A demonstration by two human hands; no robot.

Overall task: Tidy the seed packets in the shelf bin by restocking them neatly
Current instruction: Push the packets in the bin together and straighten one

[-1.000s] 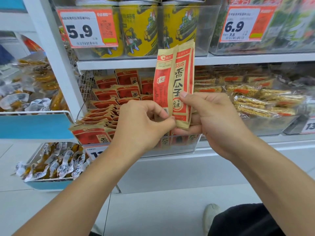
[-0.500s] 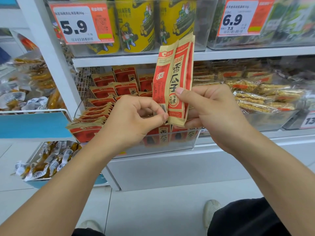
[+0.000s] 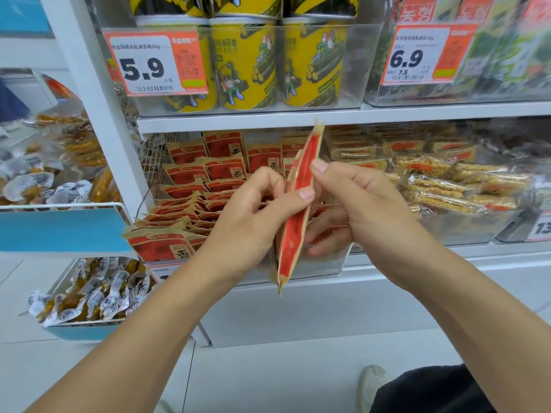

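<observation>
Red and tan seed packets (image 3: pixel 296 210) stand upright and edge-on between my hands, in front of the shelf. My left hand (image 3: pixel 253 216) pinches them from the left, thumb across the front. My right hand (image 3: pixel 354 204) grips them from the right, thumb near the top and fingers curled behind. Behind my hands the clear shelf bin (image 3: pixel 325 265) holds several more of the same packets (image 3: pixel 190 201), some standing in rows at the back, others slumped forward in a fan at the front left. My hands hide the bin's middle.
Yellow snack cans (image 3: pixel 247 64) sit in a clear bin on the upper shelf behind a 5.9 price tag (image 3: pixel 155 62). Bagged crispy bars (image 3: pixel 447 186) fill the bin to the right. Left of the white upright (image 3: pixel 98 111), wire baskets hold wrapped snacks (image 3: pixel 92 296).
The held packets have turned from face-on to edge-on and dropped lower. Both hands have shifted their grip round them, and the camera has moved closer to the shelf.
</observation>
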